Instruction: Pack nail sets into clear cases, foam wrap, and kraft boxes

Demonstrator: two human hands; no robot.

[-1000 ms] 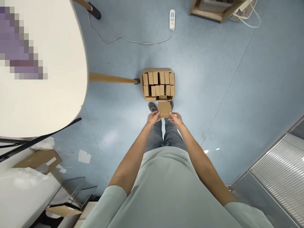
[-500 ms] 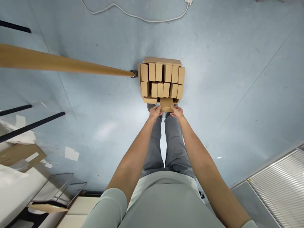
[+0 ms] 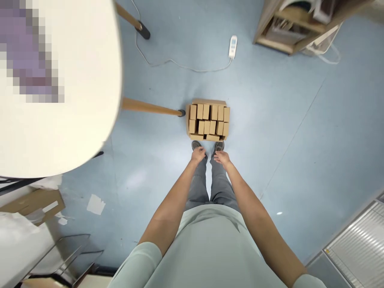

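Observation:
An open cardboard carton (image 3: 209,101) stands on the floor just beyond my shoes, packed with several small brown boxes in rows. Along its near side one small cardboard box (image 3: 213,138) lies flat, its long side toward me. My left hand (image 3: 198,154) hovers over my left shoe, fingers loosely bent and nothing in it. Level with it, my right hand (image 3: 221,157) is also bare, fingers apart, above the right shoe. Both hands are clear of the carton, on my side of it.
A white round-edged table (image 3: 99,100) is at the left, one wooden leg (image 3: 150,107) ending right beside the carton. A white power strip (image 3: 233,47) and its cable lie beyond. At the upper right stands a wooden shelf unit (image 3: 292,24). Paper scraps (image 3: 96,204) lie at lower left.
Both hands have let go of the small box, which now sits in the carton's near row, and have drawn back toward me. My view has risen, bringing the table and shelf into sight.

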